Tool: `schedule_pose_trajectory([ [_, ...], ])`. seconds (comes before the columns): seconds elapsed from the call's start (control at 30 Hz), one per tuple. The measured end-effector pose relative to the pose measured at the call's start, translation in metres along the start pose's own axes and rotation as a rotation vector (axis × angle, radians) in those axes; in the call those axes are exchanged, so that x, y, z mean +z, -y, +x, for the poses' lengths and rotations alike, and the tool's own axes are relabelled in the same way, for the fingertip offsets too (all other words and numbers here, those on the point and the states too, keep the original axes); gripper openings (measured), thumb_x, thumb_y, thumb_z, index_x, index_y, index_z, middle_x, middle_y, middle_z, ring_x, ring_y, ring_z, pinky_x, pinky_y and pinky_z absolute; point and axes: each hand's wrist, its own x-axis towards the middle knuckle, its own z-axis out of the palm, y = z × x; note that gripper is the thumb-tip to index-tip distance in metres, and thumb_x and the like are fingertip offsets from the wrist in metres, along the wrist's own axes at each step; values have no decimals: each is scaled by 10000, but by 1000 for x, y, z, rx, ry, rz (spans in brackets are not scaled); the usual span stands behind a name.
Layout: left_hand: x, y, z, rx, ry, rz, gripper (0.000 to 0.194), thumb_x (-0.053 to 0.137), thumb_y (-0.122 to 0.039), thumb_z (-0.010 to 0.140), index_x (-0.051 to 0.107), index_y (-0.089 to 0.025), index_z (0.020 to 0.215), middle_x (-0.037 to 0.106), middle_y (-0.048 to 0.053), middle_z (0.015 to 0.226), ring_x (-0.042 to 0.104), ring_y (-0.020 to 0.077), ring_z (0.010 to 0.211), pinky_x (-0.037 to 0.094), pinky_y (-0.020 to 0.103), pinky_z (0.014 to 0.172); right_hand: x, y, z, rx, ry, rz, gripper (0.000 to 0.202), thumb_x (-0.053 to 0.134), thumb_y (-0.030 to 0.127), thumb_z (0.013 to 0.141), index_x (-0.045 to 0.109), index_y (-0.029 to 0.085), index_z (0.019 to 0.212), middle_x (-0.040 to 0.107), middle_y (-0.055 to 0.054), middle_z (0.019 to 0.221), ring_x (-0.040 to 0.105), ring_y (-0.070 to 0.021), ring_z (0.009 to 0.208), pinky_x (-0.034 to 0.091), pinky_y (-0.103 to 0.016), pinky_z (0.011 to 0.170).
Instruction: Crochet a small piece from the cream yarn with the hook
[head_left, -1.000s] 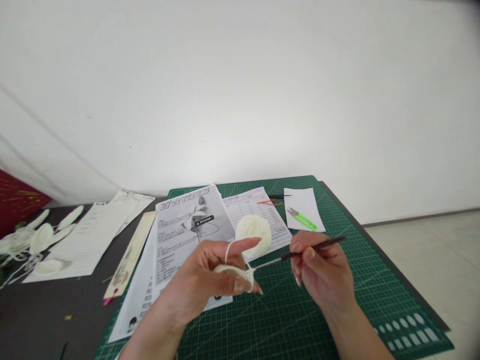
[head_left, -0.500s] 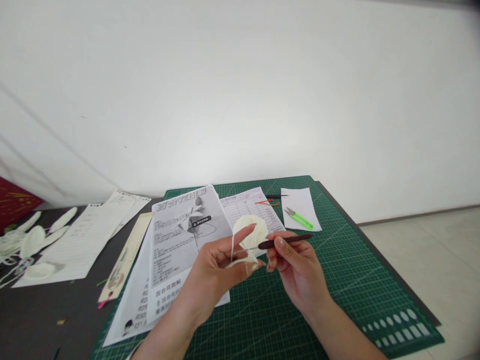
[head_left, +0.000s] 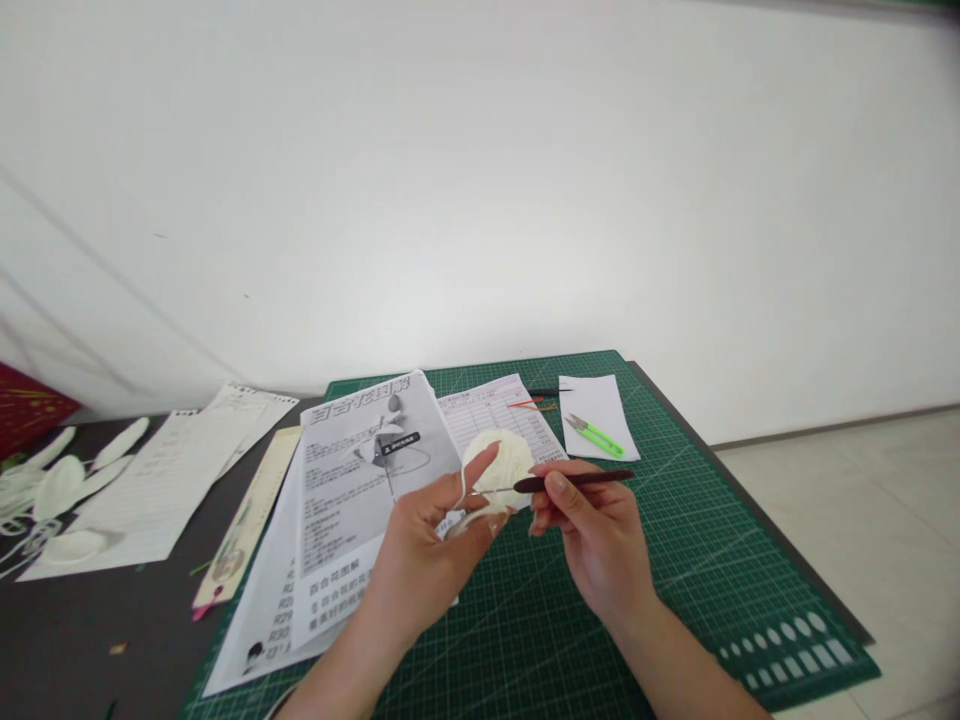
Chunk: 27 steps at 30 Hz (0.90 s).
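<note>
Centrally, left hand (head_left: 429, 555), fingers pinching white crochet work (head_left: 472, 517); right hand (head_left: 604, 540), fingers gripping dark-handled hook (head_left: 574, 482). Green cutting mat (head_left: 697, 540) spreads beneath, right edge apart from both hands.

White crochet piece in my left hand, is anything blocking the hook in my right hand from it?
Nothing visible blocks it: the crochet hook points from your right hand toward the white crochet piece in your left hand. The yarn ball lies behind them.
</note>
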Motion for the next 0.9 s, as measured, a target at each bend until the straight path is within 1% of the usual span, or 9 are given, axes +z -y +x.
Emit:
schedule_pose_trajectory([
  [0.1, 2, 1, 3, 0, -32, -37, 121, 756, -154, 655, 803, -214, 750, 779, 41, 915, 631, 257, 1025, 401, 314, 965, -2, -2, -7, -349, 56, -267, 175, 636, 107, 826, 742, 213, 916, 722, -21, 713, 657, -117, 560, 563, -221, 533],
  [0.17, 2, 3, 4, -54, -29, -134, 234, 781, -134, 640, 798, -219, 857, 735, -6, 698, 649, 185, 820, 419, 288, 906, -3, -3, -11, -653, 156, -504, 330, 600, 4, 800, 715, 214, 1027, 738, -61, 830, 690, -162, 687, 589, -279, 622],
  [0.23, 1, 5, 5, -143, -8, -298, 433, 801, -130, 632, 746, -229, 1050, 615, -74, 549, 564, 97, 592, 440, 247, 766, -5, -4, -13, -892, 292, -699, 432, 570, -35, 790, 659, 178, 1156, 731, -121, 944, 696, -208, 821, 597, -329, 690],
  [0.33, -1, 6, 5, -246, 42, -515, 575, 807, -137, 639, 664, -217, 1190, 532, -103, 530, 481, 47, 519, 402, 200, 648, -7, -3, -13, -1003, 372, -752, 442, 554, -28, 807, 623, 137, 1212, 715, -152, 967, 685, -227, 871, 598, -352, 704],
  [0.4, -2, 5, 4, -286, 64, -570, 575, 810, -125, 634, 667, -207, 1185, 527, -103, 527, 497, 42, 537, 399, 194, 676, -6, -3, -12, -881, 301, -635, 409, 558, -37, 807, 675, 181, 1132, 715, -102, 895, 684, -191, 773, 592, -320, 654],
  [0.5, -4, 3, 5, -320, 93, -575, 526, 818, -112, 615, 706, -210, 1120, 587, -90, 529, 573, 60, 588, 410, 215, 766, -4, -5, -9, -579, 193, -318, 273, 602, 40, 825, 737, 231, 966, 700, -48, 834, 648, -140, 639, 566, -251, 521],
  [0.6, -8, 1, 6, -342, 157, -500, 490, 830, -144, 601, 730, -210, 1075, 719, -25, 627, 664, 125, 702, 420, 254, 807, -3, -8, -4, -278, 148, -9, 93, 677, 202, 818, 753, 226, 867, 690, -26, 741, 611, -112, 549, 509, -179, 395],
  [0.7, -13, -1, 6, -331, 207, -373, 469, 827, -175, 618, 730, -230, 1074, 775, 20, 735, 682, 147, 748, 422, 251, 765, -3, -7, 2, -9, 124, 144, 97, 731, 285, 779, 750, 195, 810, 667, -6, 608, 562, -74, 449, 452, -124, 347],
  [0.9, -20, -6, 2, -327, 274, -218, 426, 814, -198, 619, 747, -246, 1037, 715, -28, 630, 603, 111, 597, 378, 216, 589, -4, -3, 6, 227, 131, 249, 153, 743, 314, 769, 714, 167, 739, 612, 21, 535, 487, -43, 377, 406, -113, 329],
])
